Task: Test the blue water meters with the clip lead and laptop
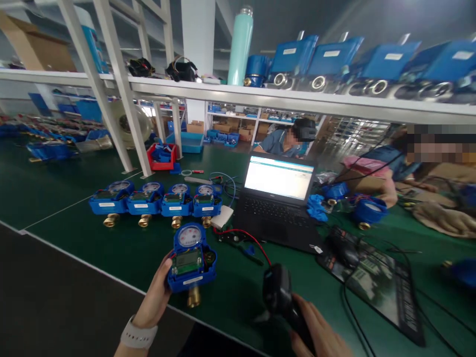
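My left hand [155, 296] grips a blue water meter [191, 260] by its left side, holding it upright at the near edge of the green bench [111, 248]. The meter has a round dial on top, an open green circuit board and a brass fitting below. My right hand [320, 331] is closed on a black handheld scanner [279, 296], its head aimed toward the meter. Red and black wires [245, 237] run from the meter area toward the laptop.
Several blue meters [156, 200] stand in a row behind. An open laptop [277, 198], a mouse [344, 250] on a pad, a red bin [162, 156], and a shelf [297, 99] with more meters and a teal bottle [240, 44]. Two people sit across the bench.
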The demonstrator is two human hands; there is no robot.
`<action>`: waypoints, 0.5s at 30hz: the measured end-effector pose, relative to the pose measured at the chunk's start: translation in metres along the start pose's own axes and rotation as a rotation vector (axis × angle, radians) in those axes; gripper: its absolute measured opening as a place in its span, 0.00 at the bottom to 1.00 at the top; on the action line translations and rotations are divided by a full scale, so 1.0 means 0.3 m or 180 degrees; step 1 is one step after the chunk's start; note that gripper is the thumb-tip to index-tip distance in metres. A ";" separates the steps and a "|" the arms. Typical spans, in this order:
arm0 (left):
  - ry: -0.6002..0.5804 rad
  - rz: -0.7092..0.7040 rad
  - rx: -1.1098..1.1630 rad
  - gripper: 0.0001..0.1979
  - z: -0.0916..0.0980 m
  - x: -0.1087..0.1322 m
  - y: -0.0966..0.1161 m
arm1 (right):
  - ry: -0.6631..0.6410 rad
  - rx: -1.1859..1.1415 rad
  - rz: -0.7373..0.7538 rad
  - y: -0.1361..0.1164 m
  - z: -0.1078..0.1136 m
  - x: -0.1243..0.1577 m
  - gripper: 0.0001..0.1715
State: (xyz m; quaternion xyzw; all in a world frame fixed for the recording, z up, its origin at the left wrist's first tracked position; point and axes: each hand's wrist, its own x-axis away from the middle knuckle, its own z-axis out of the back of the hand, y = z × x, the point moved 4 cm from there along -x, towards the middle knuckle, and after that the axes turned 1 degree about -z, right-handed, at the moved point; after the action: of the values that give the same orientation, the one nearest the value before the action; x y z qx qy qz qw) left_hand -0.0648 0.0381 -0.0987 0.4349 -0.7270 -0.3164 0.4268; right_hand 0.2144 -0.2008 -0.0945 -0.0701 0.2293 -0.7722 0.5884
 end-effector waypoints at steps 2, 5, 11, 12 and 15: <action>0.0156 0.0108 0.0007 0.34 0.009 -0.005 -0.005 | 0.0243 0.0301 -0.0230 0.078 -0.004 0.019 0.28; 0.0399 0.0228 -0.0033 0.32 0.031 -0.024 -0.017 | 0.0361 0.0630 -0.0581 0.135 -0.027 0.035 0.27; 0.0654 0.0385 -0.0021 0.41 0.065 -0.066 -0.032 | 0.0643 0.0401 -0.1017 0.225 0.096 -0.125 0.28; 0.0644 0.0410 -0.0019 0.43 0.067 -0.069 -0.032 | 0.1029 0.0411 -0.1143 0.271 0.150 -0.175 0.29; 0.0630 0.0449 -0.0086 0.46 0.070 -0.073 -0.027 | 0.2028 0.0609 -0.1681 0.444 0.277 -0.305 0.31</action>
State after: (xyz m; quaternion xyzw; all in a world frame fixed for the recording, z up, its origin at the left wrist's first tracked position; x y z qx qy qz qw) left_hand -0.0751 0.0565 -0.1222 0.4060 -0.7058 -0.2509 0.5235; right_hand 0.3898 -0.1642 -0.0643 0.1706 0.3011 -0.8973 0.2740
